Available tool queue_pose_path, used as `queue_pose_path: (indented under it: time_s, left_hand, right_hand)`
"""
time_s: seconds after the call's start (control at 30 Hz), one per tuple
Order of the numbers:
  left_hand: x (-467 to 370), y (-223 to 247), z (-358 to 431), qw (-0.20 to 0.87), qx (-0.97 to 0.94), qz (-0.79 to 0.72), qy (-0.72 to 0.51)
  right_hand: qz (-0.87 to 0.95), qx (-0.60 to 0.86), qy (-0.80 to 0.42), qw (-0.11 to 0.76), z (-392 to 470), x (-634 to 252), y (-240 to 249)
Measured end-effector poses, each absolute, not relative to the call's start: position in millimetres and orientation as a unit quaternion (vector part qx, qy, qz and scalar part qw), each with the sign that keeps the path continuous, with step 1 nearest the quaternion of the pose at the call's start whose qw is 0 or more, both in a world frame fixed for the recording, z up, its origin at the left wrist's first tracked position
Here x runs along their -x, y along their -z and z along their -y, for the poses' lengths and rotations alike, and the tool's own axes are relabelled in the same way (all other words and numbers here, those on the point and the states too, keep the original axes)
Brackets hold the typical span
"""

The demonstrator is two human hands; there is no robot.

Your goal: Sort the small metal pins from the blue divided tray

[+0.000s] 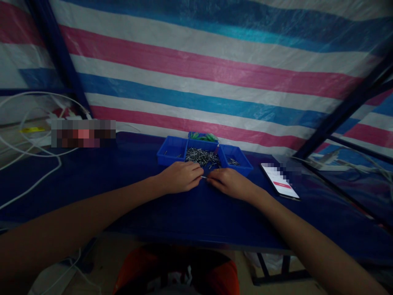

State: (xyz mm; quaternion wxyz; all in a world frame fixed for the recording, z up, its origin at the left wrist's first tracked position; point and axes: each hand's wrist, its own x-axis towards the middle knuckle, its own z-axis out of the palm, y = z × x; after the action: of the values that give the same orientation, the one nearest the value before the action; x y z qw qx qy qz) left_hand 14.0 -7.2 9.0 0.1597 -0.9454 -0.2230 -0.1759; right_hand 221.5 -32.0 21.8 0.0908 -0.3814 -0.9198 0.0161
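My left hand (pixel 181 177) and my right hand (pixel 229 182) meet low over the blue table, fingers pinched. Between their fingertips runs a thin, pale metal pin (pixel 204 177), its ends hidden in the fingers. Just beyond the hands lies a loose pile of small metal pins (pixel 202 156), too small to make out exactly. A blue tray (pixel 172 160) with a few pins stands on the left of the pile. On its right, another blue tray (pixel 245 164) holds more of them. Behind the pile, a third blue tray (pixel 203 144) contains green material.
A phone (pixel 281 182) with a lit screen lies on the blue table (pixel 196 221), right of my right hand. White cables (pixel 46 184) loop over the left side. A striped plastic sheet (pixel 196 82) hangs behind, between blue metal posts (pixel 58 53).
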Motion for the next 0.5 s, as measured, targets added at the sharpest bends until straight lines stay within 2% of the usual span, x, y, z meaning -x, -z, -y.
queue_pose_path:
  time_s: [0.5]
  left_hand:
    - [-13.7,-7.4,6.6,0.135,0.958,0.171,0.188]
  right_hand:
    - [0.936,0.339,-0.029,0.093,34.2,-219.2,-21.1]
